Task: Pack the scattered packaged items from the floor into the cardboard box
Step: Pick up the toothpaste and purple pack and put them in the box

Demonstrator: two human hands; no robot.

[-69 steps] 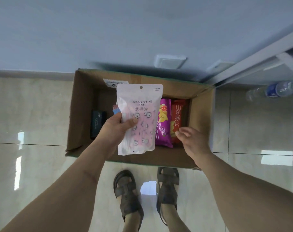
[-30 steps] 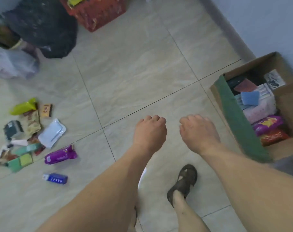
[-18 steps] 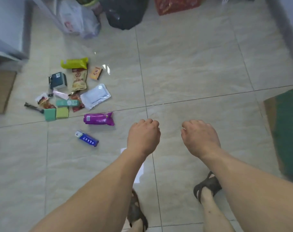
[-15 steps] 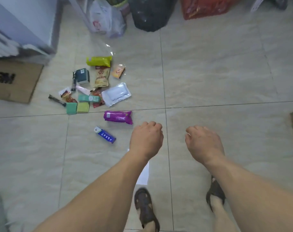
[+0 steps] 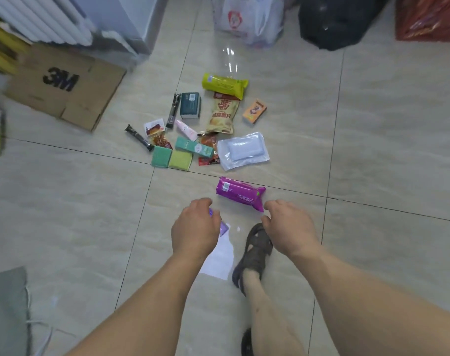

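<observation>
At frame centre, left hand (image 5: pixel 195 228) and right hand (image 5: pixel 290 227) hover with loosely curled fingers, holding nothing, just below a purple plastic packet (image 5: pixel 240 193) on the tiled floor (image 5: pixel 373 150).

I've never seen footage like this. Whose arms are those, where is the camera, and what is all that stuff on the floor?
There is no machine here: a person wears a wide camera on the head, so you look down along their own two bare arms. The left hand and right hand reach toward the tiled floor, and neither holds anything that I can see. A small blue pack lies mostly hidden under the left hand. Just ahead lies a purple packet. Farther on is a loose pile: a yellow packet, a snack bag, a clear pouch and two green pads. A flattened cardboard sheet lies at the left. The packing box is out of view.
</observation>
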